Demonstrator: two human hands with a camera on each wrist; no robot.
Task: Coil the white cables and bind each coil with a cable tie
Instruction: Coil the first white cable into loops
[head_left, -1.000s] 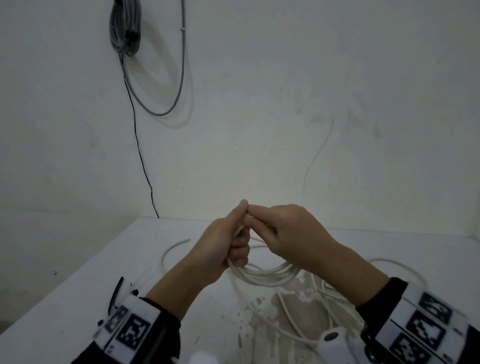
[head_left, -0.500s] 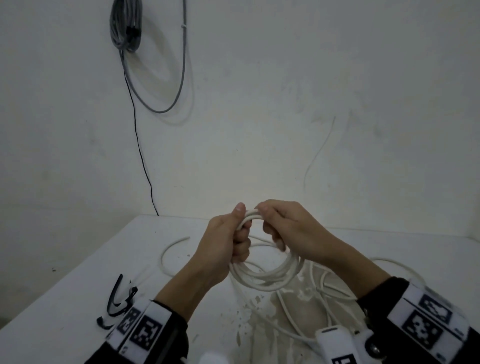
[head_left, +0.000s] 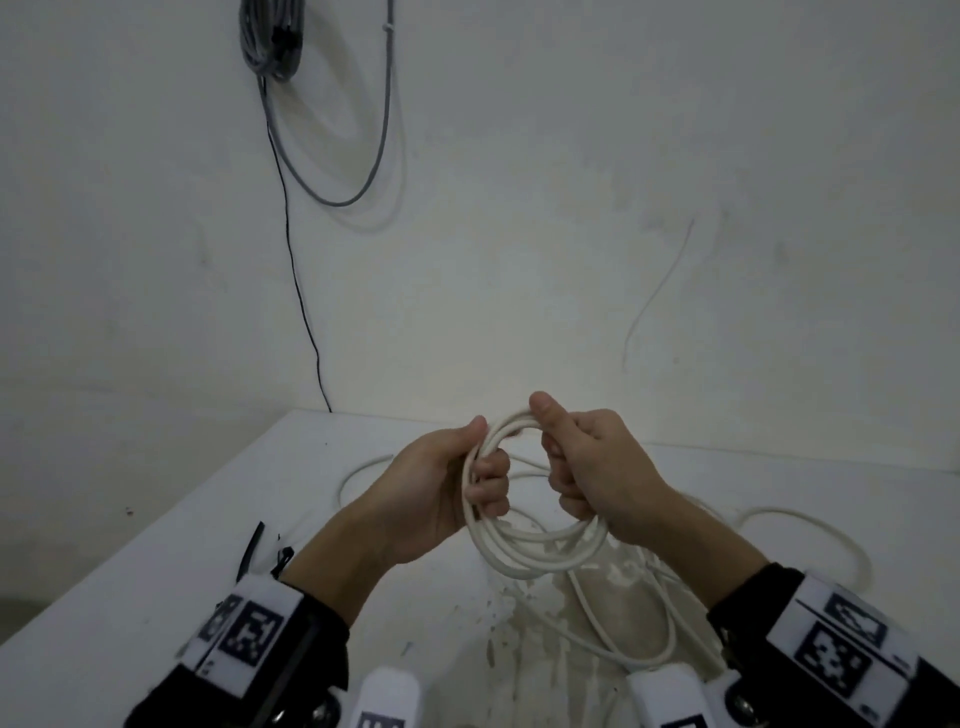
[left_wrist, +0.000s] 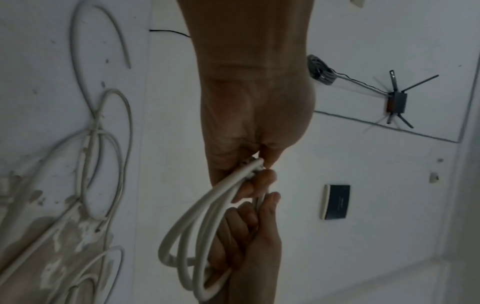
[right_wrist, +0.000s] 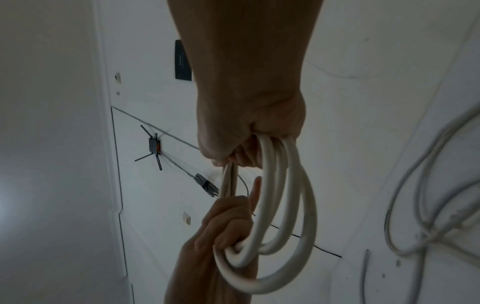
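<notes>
Cable (head_left: 597, 618) lies loose on the table (head_left: 156, 545), and part of it is a coil (head_left: 524, 551) held above the table. Left hand (head_left: 431, 499) grips the coil's left side with curled fingers; right hand (head_left: 592, 467) grips its right side. Black ties (head_left: 254, 545) lie at left.

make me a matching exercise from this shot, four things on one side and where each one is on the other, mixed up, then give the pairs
Things:
1. white cable coil
2. black cable ties
3. grey cable bundle
4. loose white cable

Places:
A. hanging high on the wall
B. lying on the table, left of the left hand
C. gripped between both hands, the right hand on its right side
D. trailing across the table, to the right of the hands

Pairs: 1-C, 2-B, 3-A, 4-D
</notes>
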